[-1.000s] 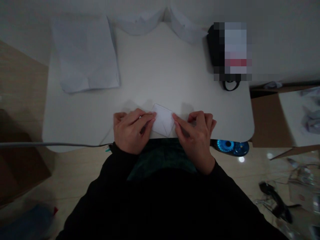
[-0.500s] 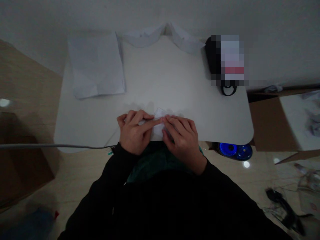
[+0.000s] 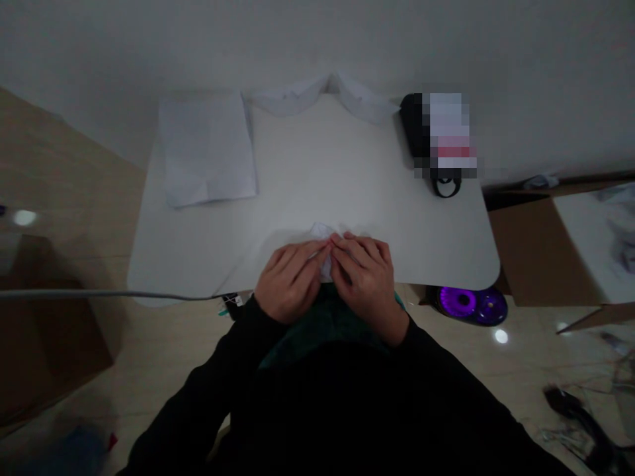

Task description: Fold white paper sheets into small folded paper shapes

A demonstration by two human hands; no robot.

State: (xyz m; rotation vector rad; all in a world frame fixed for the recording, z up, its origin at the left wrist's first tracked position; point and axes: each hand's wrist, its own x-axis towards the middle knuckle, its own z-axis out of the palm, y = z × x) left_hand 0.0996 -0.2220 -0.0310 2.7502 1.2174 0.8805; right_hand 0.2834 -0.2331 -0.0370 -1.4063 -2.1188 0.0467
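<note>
A small piece of white paper (image 3: 321, 230) lies at the near edge of the white table (image 3: 337, 172), mostly covered by my hands. My left hand (image 3: 292, 279) is closed on its left part, fingers together and tips pressed near the middle. From the other side my right hand (image 3: 364, 274) grips it too, its fingertips meeting those of the left. The paper's far corner shows beyond the fingers and a narrow strip shows between the palms. How it is folded underneath is hidden.
A stack of white paper sheets (image 3: 208, 152) lies at the back left. Two curved paper pieces (image 3: 292, 99) stand by the wall. A black case (image 3: 411, 129) with a strap is at the back right. Beyond the right edge stands a cardboard box (image 3: 540, 251). A cable (image 3: 124, 293) crosses at left.
My left hand has moved right, closer to my right hand, and its spread fingers have drawn together. More of the paper is covered. The camera view has shifted slightly.
</note>
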